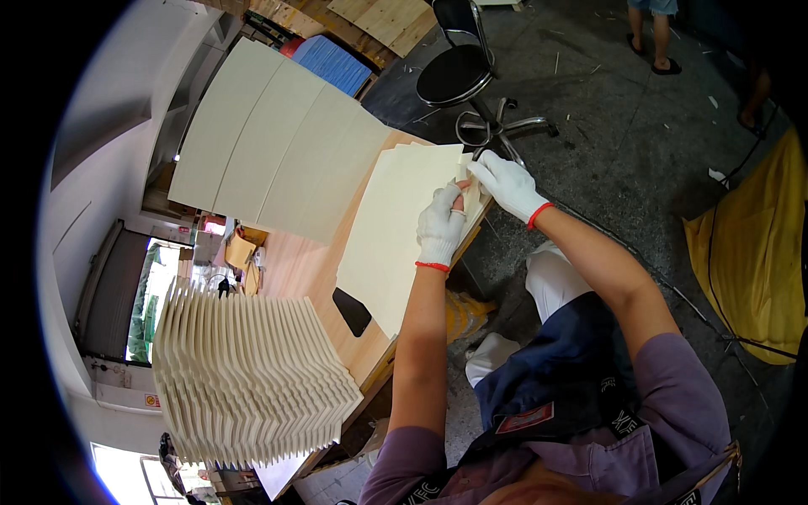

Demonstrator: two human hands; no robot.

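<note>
A pale cream sheet of board or stiff paper (391,223) lies on the wooden table in front of me, on top of others whose edges show at the far end. My left hand (440,225), in a white glove with bare fingertips showing, is closed at the sheet's right edge. Just beyond it, my right hand (507,187), also gloved in white, pinches the sheet's far right corner, where a narrow strip (464,168) appears folded or raised. The fingers partly hide that corner. A dark flat piece (352,312) shows beside the sheet's near end.
A tall fanned stack of folded cream boards (252,370) fills the table's near left. Large cream panels (278,139) stand at the far left. Beyond the table are a black swivel chair (454,80) and a person's legs (652,38). Yellow cloth (749,261) hangs at right.
</note>
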